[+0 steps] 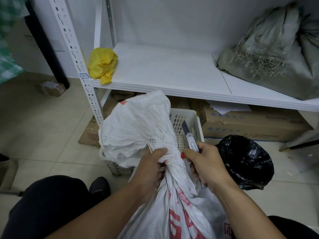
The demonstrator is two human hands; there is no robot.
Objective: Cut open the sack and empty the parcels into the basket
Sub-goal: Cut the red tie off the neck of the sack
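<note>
left hand: fingers curled tight round the twisted neck of the white sack, gripping just under a red tie that cinches it. right hand: fingers clenched on the handle of a utility knife, thumb forward close to the tie, blade out and pointing up and away, alongside the flared cloth. cannot tell if the edge touches it. above the grip the sack's loose top fans out crumpled and leans over the left part of a white perforated basket on the tiled floor behind. inside of basket hidden. below the grip the sack body, red print on it, runs down between the person's knees. black bin bag just right of the right hand. behind all, a white shelf carrying a crumpled yellow bag at its left corner and a frayed grey sack at the right. cardboard boxes under the shelf.
</note>
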